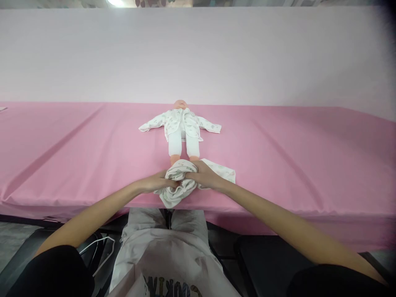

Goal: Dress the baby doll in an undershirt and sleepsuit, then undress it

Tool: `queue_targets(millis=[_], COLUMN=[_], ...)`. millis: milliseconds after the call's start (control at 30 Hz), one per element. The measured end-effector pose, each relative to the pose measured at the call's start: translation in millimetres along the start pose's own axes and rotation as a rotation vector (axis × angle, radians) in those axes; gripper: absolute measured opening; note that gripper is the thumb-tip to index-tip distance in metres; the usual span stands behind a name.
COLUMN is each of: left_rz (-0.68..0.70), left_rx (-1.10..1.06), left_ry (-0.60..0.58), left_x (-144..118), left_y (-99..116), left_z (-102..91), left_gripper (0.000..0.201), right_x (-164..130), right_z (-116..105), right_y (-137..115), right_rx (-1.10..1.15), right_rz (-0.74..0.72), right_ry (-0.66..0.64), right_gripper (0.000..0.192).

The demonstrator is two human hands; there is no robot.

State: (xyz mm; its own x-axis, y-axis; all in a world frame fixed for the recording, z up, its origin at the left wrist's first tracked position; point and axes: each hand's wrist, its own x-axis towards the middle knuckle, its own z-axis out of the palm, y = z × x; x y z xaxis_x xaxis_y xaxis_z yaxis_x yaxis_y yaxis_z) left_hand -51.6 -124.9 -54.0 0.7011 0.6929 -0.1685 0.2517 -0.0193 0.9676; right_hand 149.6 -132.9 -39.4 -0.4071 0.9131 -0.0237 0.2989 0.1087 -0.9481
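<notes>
Matt pink cloth table cover (293, 140); soft printed cotton garment (179, 183) — doll (182, 128) smooth plastic.

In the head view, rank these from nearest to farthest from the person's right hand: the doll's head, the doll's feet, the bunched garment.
1. Bunched garment: gripped in the right hand, at the table's near edge.
2. Doll's feet: just beyond the hands.
3. Doll's head: farthest, toward the table's back.

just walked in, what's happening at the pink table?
A person at the near edge of the pink table has both hands on a bunched-up printed baby garment: the left hand grips its left side, the right hand its top. Just beyond it, a doll lies on its back, feet toward the person, in a printed top with its sleeves spread and white leggings.
</notes>
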Motion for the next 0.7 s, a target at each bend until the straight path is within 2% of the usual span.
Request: queue_targets(millis=[67,133,200,233,333,433,500,600,700], left_rz=[0.020,0.057,0.054,0.043,0.037,0.010,-0.014,0.034,0.081], left_rx=[0.114,0.325,0.531,0.591,0.607,0.557,0.475,0.291,0.131], left_ry=[0.110,0.305,0.456,0.475,0.425,0.431,0.428,0.398,0.355], left_x=[-1,2,8,11,19,25,28,33,33], left_y=[2,3,1,-1,-8,-15,-18,-20,-19], left_z=[2.8,0.2,-6.0,-9.4,-17.2,-21.2,-23.2,-24.8,-22.1], left_gripper=[0.030,0.028,0.025,0.023,0.025,0.035,0.044,0.060,0.074], right_x=[1,4,8,11,19,27,33,37,37], right_z=[2,2,1,1,-1,0,0,-4,-13], right_y=[-2,-1,0,0,2,5,7,8,7], right_rx=[0.218,0.288,0.137,0.002,-0.408,-0.755,-0.901,-0.850,-0.589], right_rz=[0.091,0.132,0.061,-0.002,-0.150,-0.196,-0.176,-0.072,-0.104], right_ry=[-0.010,0.034,0.074,0.086,0.096,0.143,0.161,0.100,0.011], right_gripper=[0.019,0.021,0.018,0.017,0.013,0.008,0.009,0.017,0.031])
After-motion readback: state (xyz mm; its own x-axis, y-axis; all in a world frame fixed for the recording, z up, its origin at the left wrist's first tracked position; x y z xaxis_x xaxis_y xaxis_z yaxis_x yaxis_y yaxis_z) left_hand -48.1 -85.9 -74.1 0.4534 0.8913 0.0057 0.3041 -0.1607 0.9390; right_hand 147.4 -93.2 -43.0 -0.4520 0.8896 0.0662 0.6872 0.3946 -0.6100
